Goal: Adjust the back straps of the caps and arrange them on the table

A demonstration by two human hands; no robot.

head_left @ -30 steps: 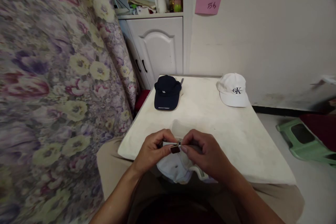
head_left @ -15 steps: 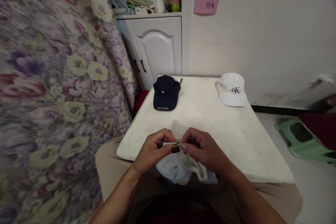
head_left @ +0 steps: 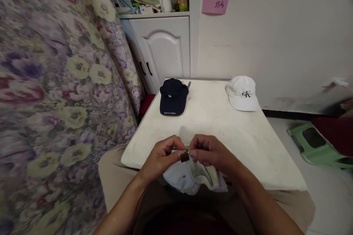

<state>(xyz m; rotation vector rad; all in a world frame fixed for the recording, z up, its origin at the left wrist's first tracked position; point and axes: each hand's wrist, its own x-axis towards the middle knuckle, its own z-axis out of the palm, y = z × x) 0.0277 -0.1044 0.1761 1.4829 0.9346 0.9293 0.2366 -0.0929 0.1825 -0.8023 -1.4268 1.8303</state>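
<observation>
A pale blue cap (head_left: pixel 179 177) hangs between my hands at the table's near edge, its light inside turned partly up. A brown metal-looking buckle (head_left: pixel 184 156) shows at its back strap. My left hand (head_left: pixel 165 154) is closed, with thumb and fingers pinching the buckle from the left. Close against it, my right hand (head_left: pixel 208 152) pinches the strap on the buckle's right side. The fingertips hide most of the strap, and whether it runs through the buckle I cannot tell.
On the cream-covered table (head_left: pixel 209 117) lie a navy cap (head_left: pixel 173 97) at the far left and a white cap (head_left: pixel 242 93) at the far right. A floral curtain (head_left: pixel 68 99) hangs along the left. A green stool (head_left: pixel 317 147) stands on the right.
The buckle has tipped slightly, its face turning darker and a little lower between my fingers. Both hands stay in nearly the same place, and the view has shifted slightly.
</observation>
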